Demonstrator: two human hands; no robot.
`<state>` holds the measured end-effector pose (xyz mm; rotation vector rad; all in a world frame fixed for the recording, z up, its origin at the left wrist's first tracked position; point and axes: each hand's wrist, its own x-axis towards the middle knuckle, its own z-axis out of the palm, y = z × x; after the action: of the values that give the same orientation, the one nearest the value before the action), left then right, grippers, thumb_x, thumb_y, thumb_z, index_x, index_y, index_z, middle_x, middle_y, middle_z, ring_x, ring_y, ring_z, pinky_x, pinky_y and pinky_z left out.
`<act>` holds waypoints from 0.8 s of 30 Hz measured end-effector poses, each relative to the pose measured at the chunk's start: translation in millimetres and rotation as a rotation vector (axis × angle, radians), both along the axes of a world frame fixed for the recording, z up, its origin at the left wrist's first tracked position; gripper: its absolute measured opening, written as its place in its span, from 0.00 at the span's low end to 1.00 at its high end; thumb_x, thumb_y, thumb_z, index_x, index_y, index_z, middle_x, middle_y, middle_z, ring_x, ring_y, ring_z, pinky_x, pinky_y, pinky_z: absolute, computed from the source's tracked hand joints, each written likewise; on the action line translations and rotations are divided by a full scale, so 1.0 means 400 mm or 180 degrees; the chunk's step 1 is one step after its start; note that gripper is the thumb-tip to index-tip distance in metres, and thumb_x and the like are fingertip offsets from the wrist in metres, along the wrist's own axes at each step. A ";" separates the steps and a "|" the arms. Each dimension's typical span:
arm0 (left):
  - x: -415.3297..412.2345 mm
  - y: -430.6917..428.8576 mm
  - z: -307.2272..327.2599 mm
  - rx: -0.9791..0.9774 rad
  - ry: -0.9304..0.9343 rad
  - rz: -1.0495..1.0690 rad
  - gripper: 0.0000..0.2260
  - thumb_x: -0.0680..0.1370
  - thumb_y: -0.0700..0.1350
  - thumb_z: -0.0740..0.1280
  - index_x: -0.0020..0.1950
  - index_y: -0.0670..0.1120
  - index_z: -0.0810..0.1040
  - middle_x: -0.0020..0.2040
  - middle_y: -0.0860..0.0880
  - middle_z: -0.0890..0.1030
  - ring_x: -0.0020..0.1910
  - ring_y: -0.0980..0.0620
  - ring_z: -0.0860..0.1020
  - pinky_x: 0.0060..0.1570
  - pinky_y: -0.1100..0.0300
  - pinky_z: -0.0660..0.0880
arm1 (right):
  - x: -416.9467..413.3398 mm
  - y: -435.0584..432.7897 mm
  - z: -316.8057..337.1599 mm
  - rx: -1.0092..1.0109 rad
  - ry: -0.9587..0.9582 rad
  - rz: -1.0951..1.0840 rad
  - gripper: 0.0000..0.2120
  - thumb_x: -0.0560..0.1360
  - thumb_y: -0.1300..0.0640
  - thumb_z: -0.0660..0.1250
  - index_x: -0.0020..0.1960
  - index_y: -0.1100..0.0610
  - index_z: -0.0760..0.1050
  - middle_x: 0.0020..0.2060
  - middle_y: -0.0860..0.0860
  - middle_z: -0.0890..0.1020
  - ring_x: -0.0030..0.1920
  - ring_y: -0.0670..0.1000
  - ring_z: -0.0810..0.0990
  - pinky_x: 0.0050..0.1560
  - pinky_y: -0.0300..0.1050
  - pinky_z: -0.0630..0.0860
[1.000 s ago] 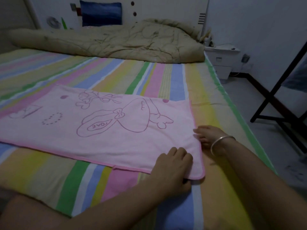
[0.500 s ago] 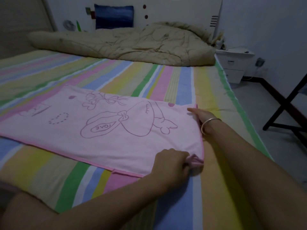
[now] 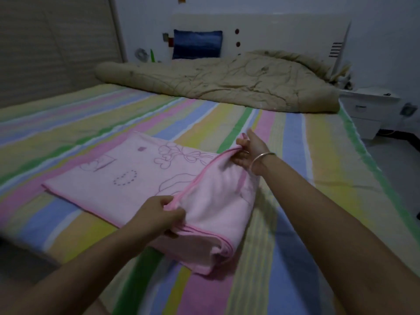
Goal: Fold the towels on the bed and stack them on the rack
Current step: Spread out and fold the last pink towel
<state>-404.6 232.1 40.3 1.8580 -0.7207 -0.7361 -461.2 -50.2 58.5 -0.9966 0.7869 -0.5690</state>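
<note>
Pink towel (image 3: 127,178) is on the bed (image 3: 295,137), on the striped sheet, in the near half and well clear of the right edge. Its left part lies flat, print side up: line-drawn flowers, a dotted outline and a small box shape can be made out.

The right end is lifted off the sheet and turned over toward the left, so the plain pink underside faces up. The hemmed short edge runs taut between the two hands. The fold bulges at the near right, where several stacked hem lines show, so more than one layer there.

Left grip (image 3: 163,214): clenched on the near corner of the lifted edge, thumb and curled fingers pinching the hem. It sits above the towel's near long edge.

Right grip (image 3: 250,151): grasping the far corner of the same edge, hem pinched between thumb and fingers, one finger sticking out straight. A metal bracelet (image 3: 261,159) is on that wrist.

Rest: a crumpled tan quilt (image 3: 227,85) lies along the head edge of the bed and reaches the far right corner. A blue pillow (image 3: 196,44) leans on the white headboard (image 3: 284,28). A white nightstand (image 3: 368,110) stands just beside the far right corner. Light is dim and the frame's left edge is blurred.
</note>
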 end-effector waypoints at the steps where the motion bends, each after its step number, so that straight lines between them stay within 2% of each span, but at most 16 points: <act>1: 0.017 0.017 -0.010 -0.0002 0.0039 0.0149 0.09 0.73 0.31 0.66 0.35 0.42 0.79 0.25 0.49 0.77 0.24 0.56 0.76 0.26 0.61 0.77 | 0.040 0.020 0.006 -0.0074 0.0144 0.0088 0.19 0.79 0.39 0.55 0.46 0.54 0.72 0.39 0.50 0.72 0.35 0.52 0.73 0.40 0.46 0.74; 3: 0.054 0.050 -0.034 -0.0028 0.0030 0.0467 0.08 0.74 0.32 0.66 0.37 0.40 0.79 0.25 0.49 0.77 0.23 0.56 0.75 0.23 0.64 0.73 | 0.125 0.051 -0.003 -0.0317 0.0426 0.0159 0.23 0.80 0.40 0.55 0.61 0.57 0.71 0.50 0.53 0.74 0.43 0.54 0.76 0.40 0.49 0.78; 4: 0.076 0.066 -0.049 -0.0027 -0.0012 0.0595 0.07 0.74 0.32 0.66 0.37 0.40 0.80 0.26 0.49 0.78 0.23 0.57 0.75 0.23 0.65 0.71 | 0.165 0.066 -0.013 -0.0484 0.0549 0.0190 0.24 0.80 0.40 0.55 0.67 0.57 0.68 0.54 0.54 0.74 0.43 0.54 0.77 0.38 0.51 0.79; 5: 0.088 0.078 -0.064 -0.0012 -0.0054 0.0675 0.07 0.73 0.32 0.67 0.36 0.40 0.80 0.26 0.49 0.78 0.24 0.56 0.75 0.24 0.65 0.70 | 0.188 0.079 -0.026 -0.0644 0.0649 0.0198 0.24 0.80 0.41 0.55 0.68 0.56 0.67 0.53 0.54 0.74 0.38 0.54 0.78 0.34 0.50 0.80; 8: 0.122 0.098 -0.101 0.0138 -0.0071 0.0713 0.02 0.71 0.37 0.70 0.39 0.41 0.82 0.31 0.48 0.83 0.30 0.53 0.79 0.34 0.58 0.76 | 0.232 0.104 -0.097 -0.0773 0.0880 0.0204 0.21 0.79 0.42 0.57 0.66 0.55 0.68 0.37 0.56 0.75 0.19 0.49 0.74 0.19 0.38 0.72; 10: 0.139 0.097 -0.113 0.0230 -0.0151 0.0670 0.03 0.71 0.39 0.70 0.38 0.42 0.82 0.29 0.51 0.82 0.28 0.58 0.77 0.32 0.63 0.75 | 0.244 0.102 -0.138 -0.0749 0.0927 0.0146 0.18 0.80 0.45 0.58 0.58 0.59 0.72 0.33 0.56 0.75 0.19 0.50 0.73 0.19 0.38 0.72; 12: 0.151 0.088 -0.111 0.0312 -0.0205 0.0564 0.05 0.73 0.38 0.70 0.36 0.43 0.81 0.26 0.54 0.80 0.25 0.61 0.76 0.28 0.67 0.71 | 0.248 0.084 -0.159 -0.0899 0.0978 0.0168 0.15 0.80 0.47 0.58 0.52 0.59 0.75 0.32 0.57 0.76 0.24 0.53 0.75 0.22 0.40 0.74; 13: 0.159 0.083 -0.107 0.0342 -0.0208 0.0531 0.06 0.74 0.39 0.70 0.36 0.43 0.81 0.26 0.53 0.80 0.25 0.61 0.76 0.27 0.68 0.71 | 0.249 0.070 -0.161 -0.1201 0.1069 0.0222 0.13 0.80 0.50 0.58 0.54 0.56 0.76 0.34 0.57 0.78 0.28 0.55 0.77 0.25 0.42 0.76; 14: 0.164 0.076 -0.102 0.0358 -0.0185 0.0517 0.07 0.74 0.42 0.71 0.37 0.43 0.82 0.26 0.52 0.80 0.24 0.59 0.76 0.27 0.66 0.71 | 0.247 0.047 -0.161 -0.1739 0.1299 0.0271 0.12 0.80 0.54 0.58 0.58 0.53 0.77 0.39 0.58 0.81 0.34 0.57 0.80 0.31 0.45 0.77; 15: 0.171 0.070 -0.093 0.0355 -0.0129 0.0543 0.08 0.75 0.45 0.72 0.38 0.42 0.82 0.26 0.49 0.79 0.24 0.55 0.77 0.26 0.65 0.72 | 0.243 0.022 -0.159 -0.2459 0.1674 0.0317 0.15 0.78 0.58 0.58 0.62 0.51 0.76 0.46 0.58 0.81 0.43 0.58 0.82 0.41 0.47 0.78; 17: 0.187 0.051 -0.076 0.0376 -0.0095 0.0592 0.11 0.75 0.49 0.72 0.40 0.41 0.83 0.26 0.46 0.79 0.23 0.50 0.77 0.23 0.62 0.72 | 0.238 -0.021 -0.146 -0.3692 0.2539 0.0340 0.21 0.76 0.61 0.60 0.67 0.49 0.73 0.60 0.57 0.76 0.61 0.58 0.75 0.60 0.48 0.72; 18: 0.197 0.038 -0.072 0.0495 -0.0347 0.0547 0.12 0.74 0.52 0.72 0.40 0.43 0.83 0.27 0.47 0.81 0.25 0.51 0.78 0.25 0.60 0.74 | 0.243 -0.039 -0.141 -0.3991 0.2839 0.0323 0.21 0.76 0.59 0.60 0.69 0.50 0.70 0.64 0.56 0.74 0.65 0.58 0.70 0.64 0.49 0.68; 19: 0.203 0.027 -0.069 0.0648 -0.0721 0.0476 0.13 0.74 0.55 0.71 0.40 0.45 0.84 0.29 0.49 0.82 0.27 0.54 0.79 0.30 0.60 0.76 | 0.247 -0.055 -0.137 -0.4063 0.3063 0.0370 0.21 0.77 0.56 0.60 0.70 0.50 0.68 0.66 0.56 0.72 0.67 0.58 0.68 0.66 0.51 0.67; 21: 0.206 0.006 -0.073 0.0894 -0.1212 0.0380 0.14 0.73 0.59 0.69 0.40 0.49 0.82 0.32 0.51 0.83 0.33 0.56 0.80 0.37 0.60 0.77 | 0.263 -0.083 -0.140 -0.3804 0.3305 0.0593 0.22 0.79 0.50 0.59 0.72 0.53 0.66 0.67 0.55 0.73 0.68 0.58 0.69 0.67 0.52 0.66; 24: 0.193 -0.014 -0.106 0.1081 -0.1499 0.0356 0.14 0.73 0.61 0.66 0.40 0.51 0.76 0.37 0.53 0.80 0.40 0.51 0.79 0.43 0.57 0.76 | 0.283 -0.103 -0.158 -0.3655 0.3373 0.0596 0.21 0.77 0.43 0.61 0.65 0.53 0.75 0.63 0.53 0.78 0.65 0.57 0.73 0.66 0.51 0.69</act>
<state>-327.2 226.6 -2.1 2.4029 -0.8118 -0.3611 -348.0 -91.2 -4.8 -2.5119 1.2834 -0.2544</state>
